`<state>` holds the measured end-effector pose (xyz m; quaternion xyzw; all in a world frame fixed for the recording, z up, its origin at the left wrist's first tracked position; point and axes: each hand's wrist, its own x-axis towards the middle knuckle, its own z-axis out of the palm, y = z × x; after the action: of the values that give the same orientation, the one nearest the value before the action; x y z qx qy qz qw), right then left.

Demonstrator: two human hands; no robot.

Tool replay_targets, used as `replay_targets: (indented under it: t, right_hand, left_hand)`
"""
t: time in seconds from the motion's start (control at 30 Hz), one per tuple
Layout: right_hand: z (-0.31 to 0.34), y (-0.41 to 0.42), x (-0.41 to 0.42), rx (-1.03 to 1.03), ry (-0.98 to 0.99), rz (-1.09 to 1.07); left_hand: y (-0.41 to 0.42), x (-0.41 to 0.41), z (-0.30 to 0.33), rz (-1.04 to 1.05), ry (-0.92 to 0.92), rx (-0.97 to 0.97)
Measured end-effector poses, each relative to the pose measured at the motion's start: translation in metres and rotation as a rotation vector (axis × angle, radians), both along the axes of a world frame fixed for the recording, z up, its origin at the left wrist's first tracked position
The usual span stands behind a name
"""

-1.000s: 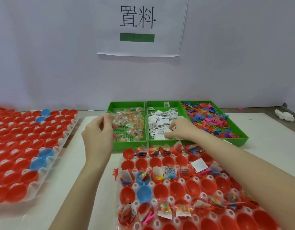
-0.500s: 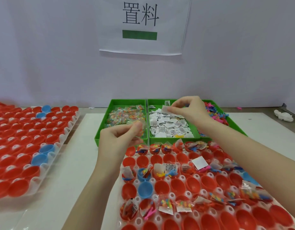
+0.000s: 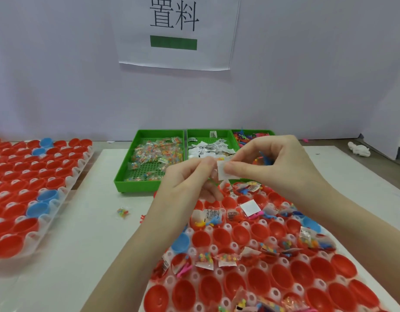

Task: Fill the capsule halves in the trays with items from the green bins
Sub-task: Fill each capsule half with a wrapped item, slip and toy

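Both hands meet above the far edge of the near tray, at roughly 12 o'clock from the wearer. Right hand pinches a small white paper slip between thumb and forefinger; left hand has its fingers closed at the slip's left edge, apparently also on a clear packet, though what it holds is partly hidden. Judged: slip is near weightless, thin and floppy, liable to curl or stick to skin; best taken by one edge with fingertips and dropped rather than pressed in. The clear bead packets in the left green bin look slick, crinkly and soft; pinch a sealed edge. Small plastic figures in the right green bin are stiff, light and tangle-prone. Many red capsule halves lie unfilled from 5 to 6 o'clock.
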<state>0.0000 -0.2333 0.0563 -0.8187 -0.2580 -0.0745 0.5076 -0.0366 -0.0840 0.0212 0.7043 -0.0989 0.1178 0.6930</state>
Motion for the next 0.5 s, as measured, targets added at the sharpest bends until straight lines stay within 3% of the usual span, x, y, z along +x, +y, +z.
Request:
replay_targets:
  t: [0.23, 0.37, 0.5]
  right_hand:
    - [-0.016, -0.013, -0.019, 0.08, 0.045, -0.157]
    - [-0.019, -0.022, -0.033, 0.143, 0.141, -0.132]
    - [-0.019, -0.034, -0.045, 0.443, 0.403, -0.034]
  left_hand:
    - [-0.022, -0.008, -0.008, 0.105, -0.06, 0.034]
    - [-0.029, -0.012, -0.008, 0.124, -0.044, 0.037]
    - [-0.035, -0.016, -0.008, 0.122, -0.012, -0.006]
